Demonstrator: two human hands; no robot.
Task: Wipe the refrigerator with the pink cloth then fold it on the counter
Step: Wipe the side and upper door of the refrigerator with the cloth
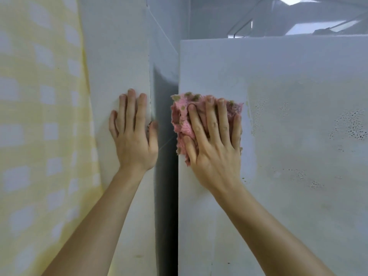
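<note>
Curtain (39, 116), yellow and checked, hangs left of the left hand (133, 140), which rests flat, fingers straight, on a white panel (115, 56). Across the dark gap (166, 186), the right hand (215, 148) presses the pink cloth (182, 120) against the refrigerator (298, 206), fingers spread, not curled. Wiping looks under way; droplets (352, 126) right of that hand call for a sideways sweep next. The cloth sits bunched under palm and fingers, its long axis roughly upright, beside the refrigerator's left edge.

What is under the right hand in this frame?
The pink cloth, pressed by the right hand against the refrigerator. Its edges show round the hand; its middle and the surface behind are covered.
</note>
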